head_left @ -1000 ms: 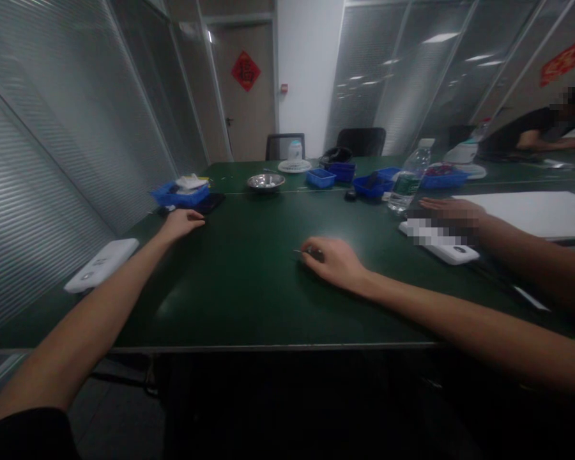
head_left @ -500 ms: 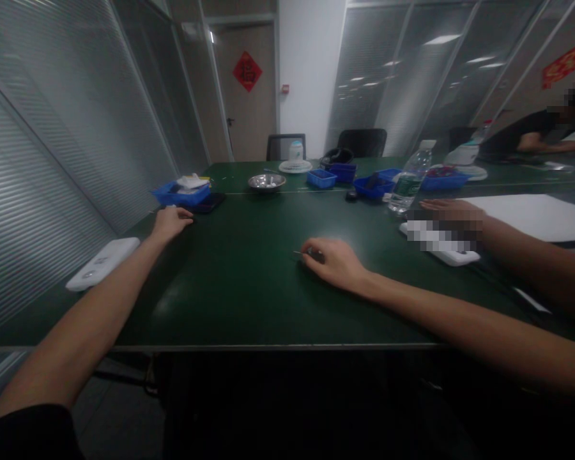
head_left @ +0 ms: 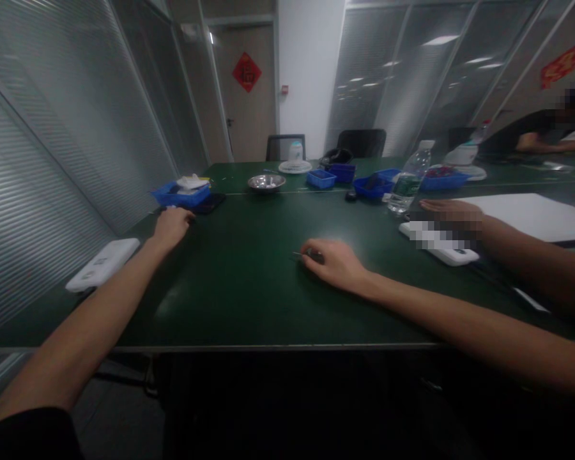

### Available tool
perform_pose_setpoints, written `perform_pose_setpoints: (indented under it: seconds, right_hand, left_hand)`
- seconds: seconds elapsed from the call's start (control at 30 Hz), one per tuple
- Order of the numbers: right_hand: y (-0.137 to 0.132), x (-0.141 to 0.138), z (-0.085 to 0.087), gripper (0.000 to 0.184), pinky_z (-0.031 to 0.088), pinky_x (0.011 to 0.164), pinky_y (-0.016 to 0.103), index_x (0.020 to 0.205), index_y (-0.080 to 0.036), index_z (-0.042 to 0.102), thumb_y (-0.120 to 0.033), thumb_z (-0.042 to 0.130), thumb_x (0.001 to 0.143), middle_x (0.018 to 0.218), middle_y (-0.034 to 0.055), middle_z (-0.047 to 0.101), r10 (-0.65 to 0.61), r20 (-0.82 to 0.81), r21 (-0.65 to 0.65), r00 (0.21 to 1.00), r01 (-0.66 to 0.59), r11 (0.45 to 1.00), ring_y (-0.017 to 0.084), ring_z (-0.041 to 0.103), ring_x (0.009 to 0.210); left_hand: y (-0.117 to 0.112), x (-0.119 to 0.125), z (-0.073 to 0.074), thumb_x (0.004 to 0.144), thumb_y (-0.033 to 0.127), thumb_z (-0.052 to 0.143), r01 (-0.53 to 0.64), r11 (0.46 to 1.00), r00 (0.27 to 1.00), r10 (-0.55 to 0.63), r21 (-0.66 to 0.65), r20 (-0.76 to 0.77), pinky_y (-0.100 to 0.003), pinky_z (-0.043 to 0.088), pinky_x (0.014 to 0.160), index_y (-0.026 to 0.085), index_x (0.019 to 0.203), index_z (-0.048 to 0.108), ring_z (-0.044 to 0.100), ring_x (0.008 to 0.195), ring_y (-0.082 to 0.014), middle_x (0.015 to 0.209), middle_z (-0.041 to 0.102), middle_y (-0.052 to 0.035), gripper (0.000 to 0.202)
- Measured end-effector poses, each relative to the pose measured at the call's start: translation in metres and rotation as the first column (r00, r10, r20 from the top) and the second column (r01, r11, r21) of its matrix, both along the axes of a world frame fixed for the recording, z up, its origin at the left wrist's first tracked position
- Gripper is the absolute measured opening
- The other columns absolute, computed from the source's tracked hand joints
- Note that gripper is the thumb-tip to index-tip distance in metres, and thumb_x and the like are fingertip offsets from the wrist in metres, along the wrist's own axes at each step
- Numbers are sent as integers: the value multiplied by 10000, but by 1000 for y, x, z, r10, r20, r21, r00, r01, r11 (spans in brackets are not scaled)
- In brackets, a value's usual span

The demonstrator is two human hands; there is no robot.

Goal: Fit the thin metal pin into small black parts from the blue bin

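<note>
Though barely visible, metal pin (head_left: 299,255) within right grip (head_left: 334,263).

Dim room; ceiling-light glare on glass; soft blur; edges warped

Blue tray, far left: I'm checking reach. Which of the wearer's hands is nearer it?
Left. The left hand lies just in front of the blue tray; the right hand grips a thin metal tool mid-table, far off to the tray's right.

Dark green tabletop (head_left: 249,281); blue trays (head_left: 371,186) along it — one blue tray (head_left: 179,195) far left. White device (head_left: 101,264), silver bowl (head_left: 266,182), red door sign (head_left: 246,71) — grey striped blinds (head_left: 38,160).
</note>
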State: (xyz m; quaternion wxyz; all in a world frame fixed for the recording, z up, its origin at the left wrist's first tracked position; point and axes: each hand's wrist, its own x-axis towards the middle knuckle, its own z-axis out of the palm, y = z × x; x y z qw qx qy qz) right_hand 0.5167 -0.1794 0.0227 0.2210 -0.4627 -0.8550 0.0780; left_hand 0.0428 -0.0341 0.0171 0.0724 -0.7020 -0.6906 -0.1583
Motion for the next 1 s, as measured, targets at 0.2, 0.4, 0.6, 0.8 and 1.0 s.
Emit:
perform_pose_setpoints:
  seconds: [0.2, 0.4, 0.6, 0.8, 1.0]
  right_hand:
    - [0, 1, 1, 219, 447, 683, 296, 1136, -214, 700, -344, 594, 995, 1008, 51, 727, 6, 5, -20, 1000, -6, 1000, 179, 638, 809]
    - [0, 0, 1, 212, 443, 680, 293, 1134, -216, 700, -336, 597, 993, 990, 51, 725, 6, 16, -15, 1000, -5, 1000, 177, 636, 804]
    - [2, 1, -1, 207, 454, 690, 298, 1124, -220, 703, -341, 599, 992, 985, 49, 729, 20, 10, -5, 1000, -20, 1000, 177, 640, 800]
    - [2, 1, -3, 203, 443, 706, 296, 1120, -218, 702, -339, 601, 991, 986, 47, 731, 55, -3, 16, 998, -55, 998, 178, 647, 815]
    - [1, 0, -3, 229, 430, 725, 295, 1146, -213, 692, -349, 578, 1003, 1035, 46, 725, 183, 5, 56, 983, -183, 981, 170, 644, 834]
  left_hand:
    - [4, -5, 0, 893, 157, 571, -22, 1000, 1000, 22, 13, -8, -407, 484, 1078, 177, 1161, 809, 678, 1134, -305, 1183, 771, -111, 360]
    - [9, -11, 4, 883, 217, 628, -85, 995, 991, 89, -42, 104, -335, 508, 1023, 148, 1110, 811, 712, 1058, -275, 1130, 789, -108, 300]
    - [7, -2, 6, 875, 245, 672, -31, 998, 988, 38, -47, 151, -345, 528, 979, 180, 1071, 820, 724, 1017, -276, 1088, 800, -79, 254]
    - [-13, 68, 12, 832, 320, 781, 293, 948, 889, -223, -124, 399, -352, 520, 1015, 249, 1033, 841, 723, 1059, -250, 1102, 803, -33, 221]
    - [-63, 158, 9, 862, 375, 784, 814, 564, 495, -554, -136, 669, -381, 520, 1039, 226, 1080, 831, 715, 1107, -238, 1141, 791, -73, 269]
